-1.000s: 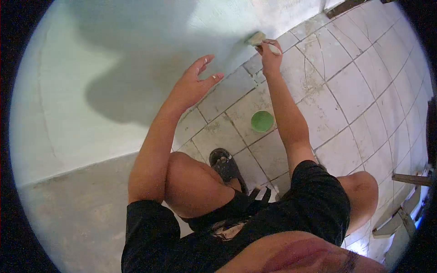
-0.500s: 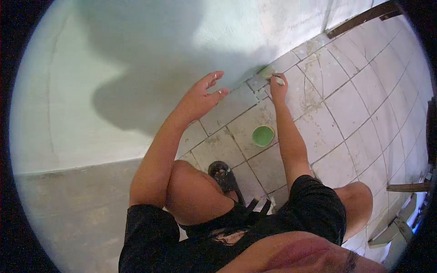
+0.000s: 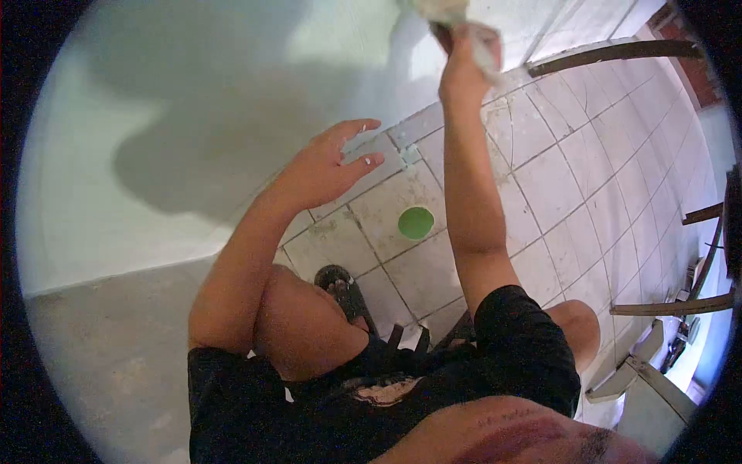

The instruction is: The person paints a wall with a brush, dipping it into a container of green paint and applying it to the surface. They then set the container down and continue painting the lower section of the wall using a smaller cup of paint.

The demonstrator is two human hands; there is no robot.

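Note:
My right hand (image 3: 468,66) is closed around the handle of a paint brush (image 3: 440,9), raised against the pale wall (image 3: 209,155) at the top of the view. The brush is partly cut off and blurred. My left hand (image 3: 328,162) has its fingers apart, with white specks on the fingertips, and holds nothing near the foot of the wall. A round container of green paint (image 3: 416,223) rests on the tiled floor (image 3: 332,247) between my two forearms.
A sandal (image 3: 344,294) is on my foot below the paint. Dark curved wooden pieces (image 3: 618,52) cross the upper right, and a wooden leg (image 3: 672,308) and white furniture parts (image 3: 649,387) stand at the right. Grey floor (image 3: 116,363) spreads at the lower left.
My right hand has risen with the brush from the wall's base to higher on the wall. The view has shifted, so the paint container appears further left. My left hand stays spread.

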